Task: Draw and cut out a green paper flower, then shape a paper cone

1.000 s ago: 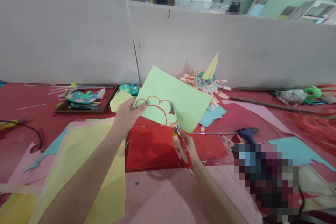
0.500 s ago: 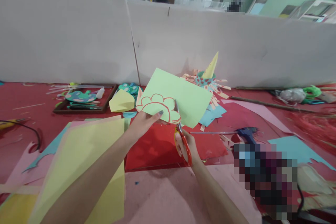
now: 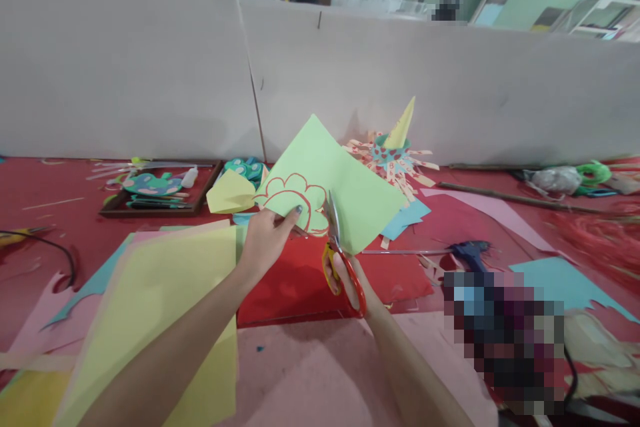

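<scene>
A light green paper sheet (image 3: 345,177) with a scalloped flower outline drawn in red is pinched by its lower left part in my left hand (image 3: 267,233), thumb on top. My right hand (image 3: 350,280) has its fingers through the red and yellow handles of a pair of scissors (image 3: 335,223). The scissor blades point up and away, at the cut edge beside the drawn petals on the right. Beneath the hands lies a red sheet (image 3: 295,287). Part of my left fingers is hidden behind the paper.
Yellow paper (image 3: 190,320) lies at left, near a brown tray (image 3: 150,211) of tools. A cup-like paper craft with a yellow cone (image 3: 401,123) stands at the back. A blue glue gun (image 3: 470,253) and blue paper (image 3: 565,283) lie at right. A white partition (image 3: 150,73) rises behind.
The green sheet has turned, its top corner moving up and to the right. My left hand has shifted slightly left, and the scissors' blades and handles now stand wider apart.
</scene>
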The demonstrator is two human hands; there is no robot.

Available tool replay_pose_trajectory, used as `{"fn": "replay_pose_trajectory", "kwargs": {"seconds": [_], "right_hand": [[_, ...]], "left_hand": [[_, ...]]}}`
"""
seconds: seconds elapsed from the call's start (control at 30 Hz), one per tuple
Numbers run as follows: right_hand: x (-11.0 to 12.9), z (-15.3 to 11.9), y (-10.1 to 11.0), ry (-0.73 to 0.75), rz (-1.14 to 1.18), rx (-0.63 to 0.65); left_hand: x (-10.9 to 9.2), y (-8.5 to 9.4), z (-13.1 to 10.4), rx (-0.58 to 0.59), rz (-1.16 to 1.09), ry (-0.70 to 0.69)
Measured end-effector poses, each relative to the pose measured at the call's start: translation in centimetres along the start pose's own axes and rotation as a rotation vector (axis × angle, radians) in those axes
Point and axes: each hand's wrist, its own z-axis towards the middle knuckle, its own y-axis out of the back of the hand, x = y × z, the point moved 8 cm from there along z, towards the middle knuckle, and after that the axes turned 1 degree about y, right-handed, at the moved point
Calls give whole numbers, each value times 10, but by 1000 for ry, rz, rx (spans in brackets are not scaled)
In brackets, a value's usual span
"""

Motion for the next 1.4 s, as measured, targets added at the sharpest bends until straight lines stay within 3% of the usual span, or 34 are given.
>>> {"fn": "replay_pose_trajectory", "kwargs": {"seconds": [0.13,0.27,0.37,0.63,0.87,1.4], "right_hand": [[1,-2,-5,-1,68,102],[-5,-2,-3,2,71,95],[-9,-1,-1,15,90,57],[-5,1,-3,28,64,59],[19,-1,-4,80,25,18],[20,-5,4,101,-58,-46]], "left_hand": [[-5,7,-2,-88,192,-79],[-9,9,-5,-122,299,-116],[-8,4,-5,-66,256,-130],[4,-14,-1,191,-31,-1],[-6,-19,-8,258,-105,64],[-3,-24,-12,339,-112,50]]}}
